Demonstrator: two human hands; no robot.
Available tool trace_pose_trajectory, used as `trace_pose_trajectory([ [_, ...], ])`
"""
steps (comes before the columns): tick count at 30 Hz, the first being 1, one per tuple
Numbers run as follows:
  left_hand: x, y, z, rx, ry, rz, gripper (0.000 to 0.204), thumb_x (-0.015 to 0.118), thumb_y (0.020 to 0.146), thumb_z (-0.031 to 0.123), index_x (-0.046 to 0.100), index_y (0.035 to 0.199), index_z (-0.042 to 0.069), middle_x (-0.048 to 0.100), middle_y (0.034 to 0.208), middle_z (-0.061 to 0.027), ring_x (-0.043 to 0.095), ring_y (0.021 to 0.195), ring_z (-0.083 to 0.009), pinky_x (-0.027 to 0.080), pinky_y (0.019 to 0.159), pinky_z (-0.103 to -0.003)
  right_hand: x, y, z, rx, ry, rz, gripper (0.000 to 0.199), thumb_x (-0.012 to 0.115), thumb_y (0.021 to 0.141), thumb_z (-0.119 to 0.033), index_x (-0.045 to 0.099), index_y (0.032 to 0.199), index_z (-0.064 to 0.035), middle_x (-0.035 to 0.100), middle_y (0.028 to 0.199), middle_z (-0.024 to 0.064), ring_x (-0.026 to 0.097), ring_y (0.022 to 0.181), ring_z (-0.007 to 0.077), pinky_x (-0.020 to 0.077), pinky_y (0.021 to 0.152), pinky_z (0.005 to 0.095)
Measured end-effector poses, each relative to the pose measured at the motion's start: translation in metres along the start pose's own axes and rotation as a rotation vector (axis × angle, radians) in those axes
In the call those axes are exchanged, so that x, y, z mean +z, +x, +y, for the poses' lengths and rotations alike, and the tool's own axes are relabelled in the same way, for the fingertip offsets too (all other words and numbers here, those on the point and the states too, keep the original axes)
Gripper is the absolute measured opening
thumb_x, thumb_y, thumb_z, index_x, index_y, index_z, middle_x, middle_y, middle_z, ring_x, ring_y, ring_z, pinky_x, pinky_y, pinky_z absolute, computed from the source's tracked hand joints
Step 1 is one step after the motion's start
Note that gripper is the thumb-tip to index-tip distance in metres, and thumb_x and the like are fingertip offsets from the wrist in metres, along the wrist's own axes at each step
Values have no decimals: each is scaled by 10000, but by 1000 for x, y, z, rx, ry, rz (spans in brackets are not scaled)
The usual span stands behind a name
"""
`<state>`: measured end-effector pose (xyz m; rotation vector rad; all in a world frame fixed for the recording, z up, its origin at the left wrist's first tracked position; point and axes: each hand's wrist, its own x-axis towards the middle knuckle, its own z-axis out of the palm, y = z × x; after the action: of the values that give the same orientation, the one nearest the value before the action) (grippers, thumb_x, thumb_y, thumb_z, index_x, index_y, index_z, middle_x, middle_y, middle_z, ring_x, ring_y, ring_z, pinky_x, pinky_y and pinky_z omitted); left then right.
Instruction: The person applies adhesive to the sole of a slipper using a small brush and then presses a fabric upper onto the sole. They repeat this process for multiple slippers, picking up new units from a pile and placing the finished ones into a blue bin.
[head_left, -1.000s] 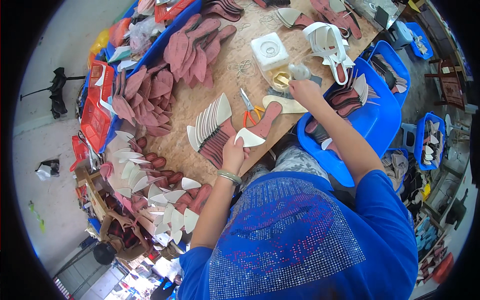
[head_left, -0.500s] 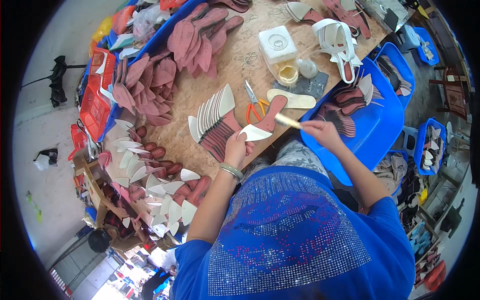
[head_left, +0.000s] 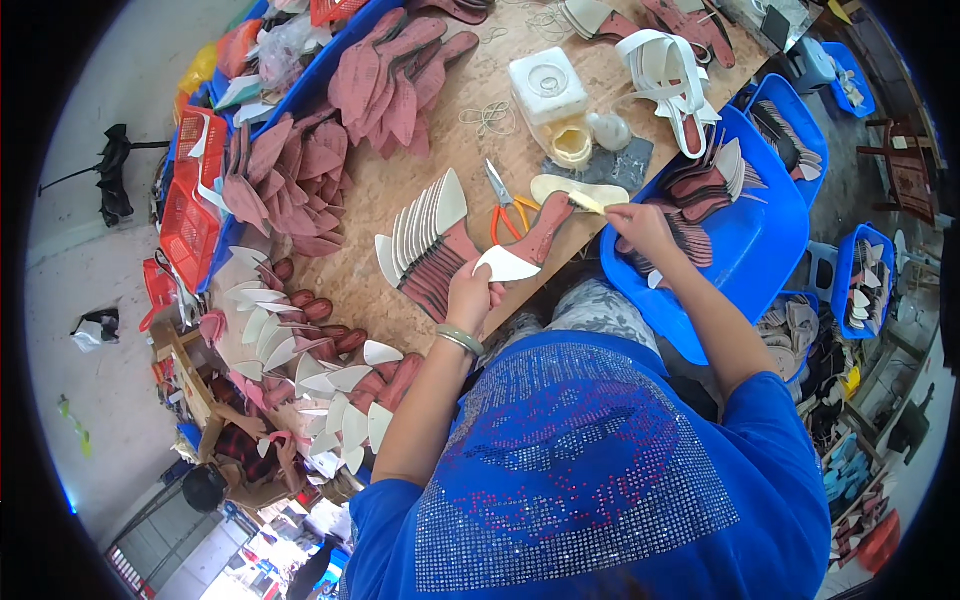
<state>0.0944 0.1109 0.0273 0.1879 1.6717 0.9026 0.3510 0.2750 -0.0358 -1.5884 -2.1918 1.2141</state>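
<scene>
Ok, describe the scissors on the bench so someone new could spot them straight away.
Start at the wooden bench and find the left hand at its near edge. Just beyond it, right of the fanned white-tipped pieces, lie the scissors. Their orange handles and metal blades stand out among reddish-brown soles.

Desk (head_left: 400,215): raw chipboard, rough and matt. Insole pieces (head_left: 440,265): matt reddish fibreboard with smooth white tips. Tub (head_left: 745,235): glossy blue plastic. Scissors (head_left: 505,205): bare metal blades, orange plastic handles. Shirt (head_left: 590,470): blue cloth, studded, glinting.
</scene>
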Motion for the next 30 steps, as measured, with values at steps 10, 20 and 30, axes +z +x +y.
trace_pose_trajectory([
  [10,5,1,3,36,72,3,310,409,915,123,544,1138,-43,569,672,-40,465,480,-63,386,413,-196,21,23,-30,-341,-81,12,215,583,810,-254,711,867,-91,657,763,154,638,690,331,522,653,402],
  [20,12,1,-1,57,66,-20,255,405,916,140,558,1043,-21,533,631,-21,451,452,-66,373,407,-205,69,-42,-59,-201,374,-99,181,658,815,-215,717,930,-87,692,818,128,662,618,248,516,575,348],
  [30,10,0,-2,101,108,21,284,384,945,163,554,1069,-28,545,653,-25,455,459,-65,388,419,-201,39,-23,-44,-166,188,-102,189,655,791,-217,715,934,-108,669,793,147,663,689,283,522,625,343],
])
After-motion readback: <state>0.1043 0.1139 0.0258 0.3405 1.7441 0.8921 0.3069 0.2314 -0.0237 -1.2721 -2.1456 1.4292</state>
